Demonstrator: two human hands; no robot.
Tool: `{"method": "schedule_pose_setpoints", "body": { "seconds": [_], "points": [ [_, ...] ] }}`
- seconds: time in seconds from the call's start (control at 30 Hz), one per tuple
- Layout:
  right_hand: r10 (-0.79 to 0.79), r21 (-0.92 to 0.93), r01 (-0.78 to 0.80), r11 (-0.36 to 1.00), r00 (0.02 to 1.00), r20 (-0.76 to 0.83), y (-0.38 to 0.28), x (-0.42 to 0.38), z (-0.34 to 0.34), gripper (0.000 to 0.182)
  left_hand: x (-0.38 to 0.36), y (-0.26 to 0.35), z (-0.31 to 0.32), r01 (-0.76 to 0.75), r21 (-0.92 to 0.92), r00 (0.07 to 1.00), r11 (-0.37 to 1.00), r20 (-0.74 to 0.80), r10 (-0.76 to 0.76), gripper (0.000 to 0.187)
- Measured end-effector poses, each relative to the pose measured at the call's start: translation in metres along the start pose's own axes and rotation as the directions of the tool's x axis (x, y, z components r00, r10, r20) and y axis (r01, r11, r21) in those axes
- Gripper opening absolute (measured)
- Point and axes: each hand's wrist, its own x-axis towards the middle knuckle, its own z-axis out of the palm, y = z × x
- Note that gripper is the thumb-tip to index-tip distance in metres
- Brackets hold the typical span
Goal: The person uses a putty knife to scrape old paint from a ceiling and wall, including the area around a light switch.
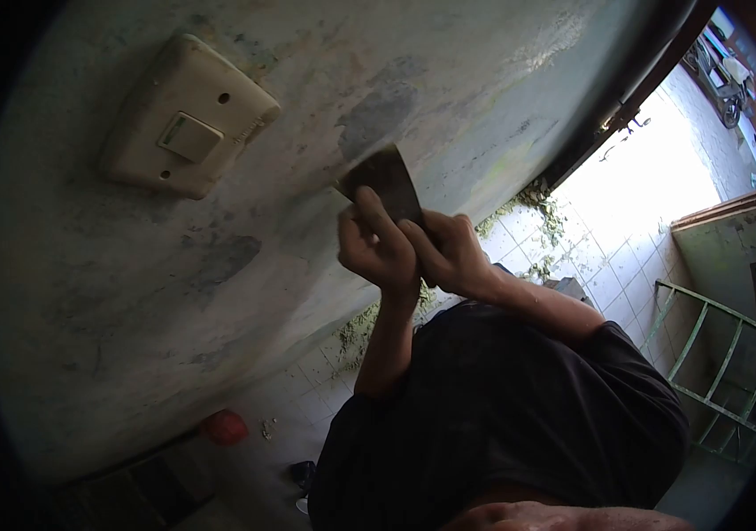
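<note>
A scraper with a wide dark blade is held up close to a stained, patchy wall. My left hand has its fingers closed on the lower part of the blade. Beside it, my right hand is wrapped round the scraper's handle, which the fingers mostly hide. The blade's upper edge is near a grey patch on the wall; whether it touches cannot be made out. To the left, a cream switch plate is fixed to the wall.
Flakes of debris lie on the tiled floor along the wall's foot. A green metal frame stands at the right, near a bright doorway. A red object sits at lower left.
</note>
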Motion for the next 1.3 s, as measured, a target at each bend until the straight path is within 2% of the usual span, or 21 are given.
{"method": "schedule_pose_setpoints", "body": {
  "seconds": [0.03,0.17,0.23,0.27,0.3,0.37,0.4,0.5,0.57,0.63,0.7,0.83,0.9,0.97,1.0,1.03,1.1,1.13,1.17,1.23,1.3],
  "points": [
    [-0.167,-0.060,0.165,0.984,0.986,-0.023,-0.003,0.006,0.000,0.038,0.015,0.020,0.005,-0.001,-0.023,0.999,1.000,-0.045,0.000,0.031],
    [-0.079,0.041,0.076,0.996,0.993,0.085,-0.036,0.016,-0.007,0.040,0.022,0.037,0.006,-0.067,-0.034,0.992,0.997,-0.111,0.063,0.031],
    [0.024,0.025,-0.025,0.999,0.997,0.069,-0.004,0.001,-0.010,0.043,0.004,0.010,0.000,-0.067,0.000,0.994,0.998,-0.092,0.066,0.031],
    [0.153,0.086,-0.162,0.983,0.982,0.110,-0.001,-0.007,-0.014,0.041,-0.006,-0.006,-0.004,-0.026,0.064,1.000,0.998,0.002,0.026,0.035],
    [0.152,0.087,-0.162,0.983,0.982,0.114,0.005,-0.013,-0.017,0.041,-0.015,-0.016,-0.010,0.015,0.138,0.995,0.990,0.095,-0.029,0.039],
    [0.378,0.246,-0.437,0.865,0.891,0.253,0.021,-0.026,-0.022,0.038,-0.028,-0.020,-0.022,0.120,0.130,0.977,0.984,0.162,-0.141,0.040],
    [0.377,0.243,-0.438,0.865,0.889,0.260,0.032,-0.031,-0.025,0.038,-0.032,-0.023,-0.029,0.220,0.121,0.942,0.968,0.230,-0.243,0.042],
    [0.336,0.271,-0.457,0.847,0.856,0.393,0.056,-0.043,-0.031,0.035,-0.038,-0.045,-0.052,0.109,0.224,0.963,0.968,0.217,-0.159,0.037],
    [0.333,0.225,-0.475,0.851,0.819,0.467,0.060,-0.048,-0.029,0.035,-0.042,-0.043,-0.062,0.173,0.204,0.948,0.963,0.230,-0.219,0.045],
    [0.365,0.106,-0.460,0.882,0.807,0.465,0.050,-0.047,-0.026,0.034,-0.048,-0.050,-0.074,0.148,0.165,0.952,0.975,0.242,-0.186,0.035],
    [0.336,-0.048,-0.359,0.932,0.807,0.486,0.048,-0.048,-0.021,0.033,-0.060,-0.082,-0.100,0.144,0.194,0.946,0.970,0.259,-0.193,0.030],
    [0.235,-0.054,-0.242,0.969,0.826,0.511,0.063,-0.054,-0.002,0.034,-0.056,-0.067,-0.116,0.104,0.188,0.945,0.977,0.288,-0.156,0.026],
    [0.213,-0.065,-0.207,0.976,0.849,0.483,0.063,-0.059,0.011,0.033,-0.059,-0.065,-0.135,0.211,0.153,0.903,0.965,0.347,-0.252,0.030],
    [0.214,-0.031,-0.231,0.972,0.832,0.511,0.077,-0.065,0.024,0.032,-0.060,-0.072,-0.151,0.041,0.226,0.884,0.973,0.446,-0.141,0.030],
    [0.212,0.006,-0.255,0.967,0.819,0.534,0.073,-0.066,0.031,0.031,-0.061,-0.072,-0.159,0.045,0.227,0.885,0.973,0.443,-0.144,0.030],
    [0.216,0.003,-0.258,0.966,0.816,0.536,0.067,-0.067,0.036,0.031,-0.062,-0.072,-0.167,0.122,0.220,0.883,0.968,0.422,-0.207,0.031],
    [0.471,-0.054,-0.561,0.826,0.635,0.612,0.051,-0.069,0.046,0.028,-0.061,-0.069,-0.182,0.205,0.213,0.874,0.955,0.400,-0.277,0.032],
    [0.346,0.061,-0.477,0.877,0.714,0.609,0.073,-0.078,0.061,0.027,-0.057,-0.065,-0.188,0.296,0.189,0.855,0.936,0.383,-0.348,0.036],
    [0.351,0.059,-0.481,0.875,0.712,0.608,0.077,-0.081,0.066,0.027,-0.055,-0.064,-0.193,0.384,0.164,0.830,0.909,0.369,-0.418,0.041],
    [0.356,0.093,-0.521,0.849,0.691,0.629,0.075,-0.083,0.080,0.028,-0.059,-0.077,-0.210,0.383,0.192,0.840,0.903,0.335,-0.428,0.050],
    [0.379,0.092,-0.552,0.829,0.675,0.633,0.076,-0.083,0.091,0.025,-0.058,-0.083,-0.236,0.479,0.262,0.717,0.838,0.434,-0.546,0.048]
  ]
}}
